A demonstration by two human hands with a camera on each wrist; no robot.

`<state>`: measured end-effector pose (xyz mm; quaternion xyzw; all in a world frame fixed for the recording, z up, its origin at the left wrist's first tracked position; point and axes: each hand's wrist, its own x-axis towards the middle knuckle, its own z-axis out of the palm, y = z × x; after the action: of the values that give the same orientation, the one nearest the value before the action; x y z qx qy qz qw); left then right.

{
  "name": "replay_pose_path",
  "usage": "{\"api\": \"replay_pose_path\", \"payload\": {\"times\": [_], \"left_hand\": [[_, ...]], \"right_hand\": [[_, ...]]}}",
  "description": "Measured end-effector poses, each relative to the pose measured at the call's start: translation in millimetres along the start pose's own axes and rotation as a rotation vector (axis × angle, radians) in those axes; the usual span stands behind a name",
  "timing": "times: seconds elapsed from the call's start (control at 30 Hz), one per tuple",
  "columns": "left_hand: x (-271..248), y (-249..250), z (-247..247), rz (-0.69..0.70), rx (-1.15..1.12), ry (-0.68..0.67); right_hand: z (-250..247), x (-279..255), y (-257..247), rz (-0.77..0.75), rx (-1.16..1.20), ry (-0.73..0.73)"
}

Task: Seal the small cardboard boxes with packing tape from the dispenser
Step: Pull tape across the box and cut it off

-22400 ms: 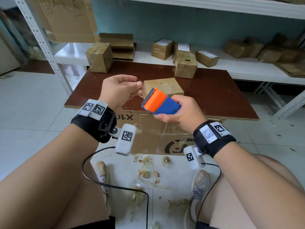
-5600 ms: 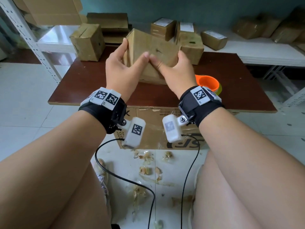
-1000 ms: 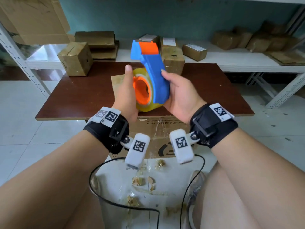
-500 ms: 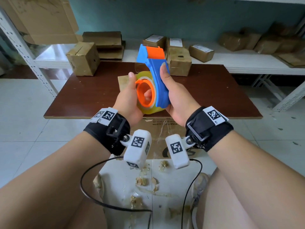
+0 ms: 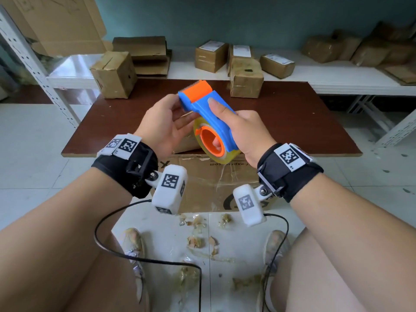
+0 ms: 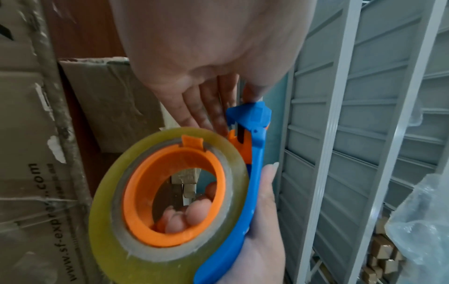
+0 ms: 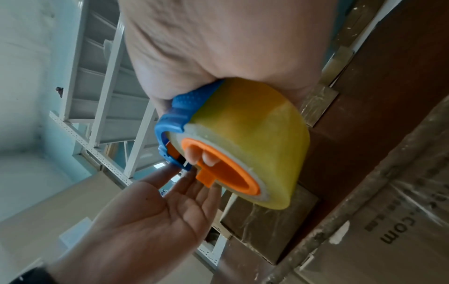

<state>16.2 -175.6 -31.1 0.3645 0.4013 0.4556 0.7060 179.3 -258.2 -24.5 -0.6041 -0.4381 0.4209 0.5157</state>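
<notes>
Head view: tape dispenser (image 5: 210,113) sits at centre frame, raised above the brown table (image 5: 292,122). The right hand (image 5: 244,134) wraps its blue handle, thumb on top, fingers through the orange core. The left hand (image 5: 165,122) is loosely spread, fingertips at the underside of the orange cutter head. The dispenser is judged light and rigid; the serrated edge at its far tip is sharp, so the handle is the correct grip point. The tape roll (image 5: 216,152) is judged slick on its face and sticky at the free end. A small box (image 5: 186,144) lies on the table directly beneath the hands, mostly hidden. Two more boxes (image 5: 113,75) (image 5: 246,78) stand at the table's far edge, well apart from the work area. A large carton (image 5: 213,183) stands below the table front.

Left wrist view: left fingers (image 6: 201,107) lie straight beside the blue head, holding nothing. Right fingertips show inside the orange core (image 6: 175,194).

Right wrist view: the right hand closes on the handle; the yellowish roll fills centre frame. The left palm (image 7: 150,217) faces up at lower left. The small box lies just behind the roll; nothing blocks the path down to it.
</notes>
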Motion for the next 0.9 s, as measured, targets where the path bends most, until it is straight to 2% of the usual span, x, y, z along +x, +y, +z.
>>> {"api": "replay_pose_path", "payload": {"times": [0.23, 0.33, 0.53, 0.63, 0.73, 0.9], "left_hand": [[-2.4, 1.0, -9.4, -0.154, 0.009, 0.022], [-3.5, -0.2, -9.9, -0.171, -0.012, 0.034], [-8.3, -0.6, -5.6, -0.191, 0.112, 0.060], [-7.4, 1.6, -7.8, -0.167, 0.202, 0.103], [-5.1, 3.4, -12.9, -0.052, 0.265, 0.141], [-9.6, -0.3, -12.2, 0.040, 0.269, 0.155]], "right_hand": [[-9.8, -1.5, 7.2, -0.009, -0.088, -0.078], [-11.1, -4.6, 8.0, -0.006, -0.109, -0.132], [-12.0, -7.9, 9.0, -0.014, -0.132, -0.158], [-9.9, -9.7, 7.7, -0.042, -0.159, -0.135], [-9.8, -10.6, 7.9, -0.081, -0.233, -0.129], [-14.3, -8.1, 8.4, -0.203, -0.505, -0.089]]}}
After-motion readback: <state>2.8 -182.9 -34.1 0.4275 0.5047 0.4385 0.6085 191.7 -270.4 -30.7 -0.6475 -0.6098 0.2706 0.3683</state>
